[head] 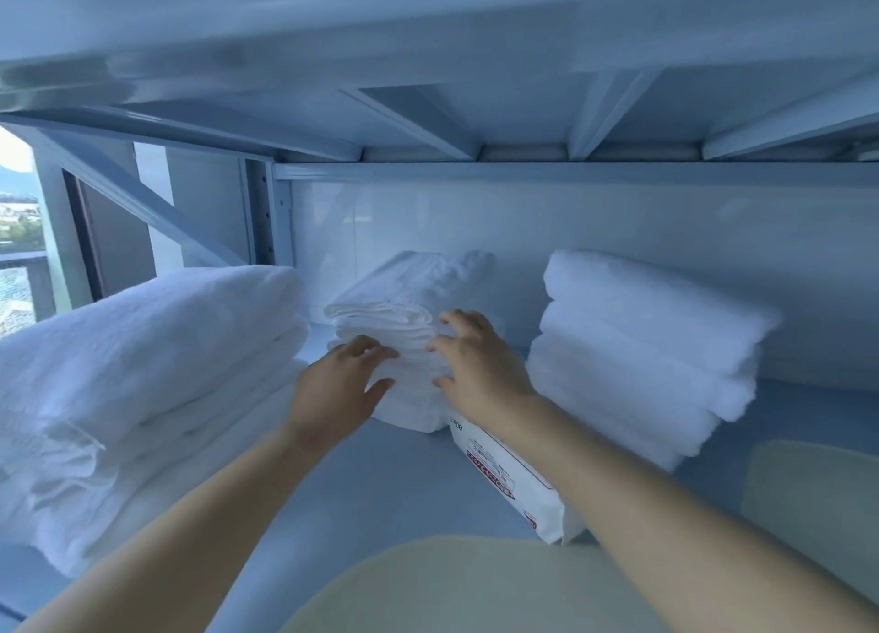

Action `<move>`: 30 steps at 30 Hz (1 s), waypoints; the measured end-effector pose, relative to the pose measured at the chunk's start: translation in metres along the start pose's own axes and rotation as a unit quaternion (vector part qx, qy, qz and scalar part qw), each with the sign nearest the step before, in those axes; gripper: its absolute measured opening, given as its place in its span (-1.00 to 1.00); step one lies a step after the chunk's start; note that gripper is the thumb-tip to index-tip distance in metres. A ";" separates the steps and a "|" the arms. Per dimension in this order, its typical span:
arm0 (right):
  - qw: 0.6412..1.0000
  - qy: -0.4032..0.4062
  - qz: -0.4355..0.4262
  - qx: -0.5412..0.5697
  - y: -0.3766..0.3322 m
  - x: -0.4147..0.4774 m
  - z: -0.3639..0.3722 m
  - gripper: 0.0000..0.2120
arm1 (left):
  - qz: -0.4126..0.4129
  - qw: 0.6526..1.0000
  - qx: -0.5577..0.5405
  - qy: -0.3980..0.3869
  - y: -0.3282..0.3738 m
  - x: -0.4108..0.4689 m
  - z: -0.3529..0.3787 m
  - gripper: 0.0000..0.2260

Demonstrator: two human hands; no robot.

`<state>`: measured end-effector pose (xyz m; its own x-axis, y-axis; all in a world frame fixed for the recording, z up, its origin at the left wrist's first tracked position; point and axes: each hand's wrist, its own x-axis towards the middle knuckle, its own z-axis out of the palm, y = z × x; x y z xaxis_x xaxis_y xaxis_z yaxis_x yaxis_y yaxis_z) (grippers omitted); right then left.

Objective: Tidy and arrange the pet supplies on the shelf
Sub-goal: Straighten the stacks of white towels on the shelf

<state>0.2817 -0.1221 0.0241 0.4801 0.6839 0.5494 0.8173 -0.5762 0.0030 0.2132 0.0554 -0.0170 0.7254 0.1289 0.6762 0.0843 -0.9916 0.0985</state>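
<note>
Nearest the camera, a pale cream rounded item point(452, 585) is seen at the front edge of the shelf point(380, 480), and a second one point(818, 504) at the right; what they are cannot be told. Just beyond, a white packet point(513, 485) with red print lies at an angle, partly hidden under the right forearm, its far end touching the middle stack point(404, 299). It is judged not yet put in line with the rest.

The left hand point(337, 387) and the right hand point(480, 368) are laid against the front of the middle stack. The fingers are spread and somewhat bent, with their tips on the folded edges. Neither hand is seen to close round anything, so the stack is being pressed or squared rather than gripped.

The middle stack is made of thin white folded cloths. Its layers are uneven at the front and it leans slightly, so straightening is judged to be the step in hand. To the left, a large stack of white towels point(142, 371) is folded but slumped, with loose edges. To the right, a thicker towel stack point(642, 347) is piled evenly. Both stand apart from the middle stack.

The three stacks are already ranged in a row before the white back panel point(571, 218), so the task is judged well advanced. The middle stack, the packet and perhaps the left stack are left to be tidied.
</note>
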 end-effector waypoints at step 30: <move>0.983 0.109 0.065 0.130 0.195 -0.160 -0.138 -0.36 | 0.172 0.977 -0.106 0.073 0.290 0.030 -0.025 -0.50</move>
<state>0.3208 -0.4057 0.0524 0.5296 0.4828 0.6975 0.8206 -0.4999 -0.2770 0.2421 -0.2282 0.0502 0.5791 -0.1952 0.7916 -0.3015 -0.9533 -0.0145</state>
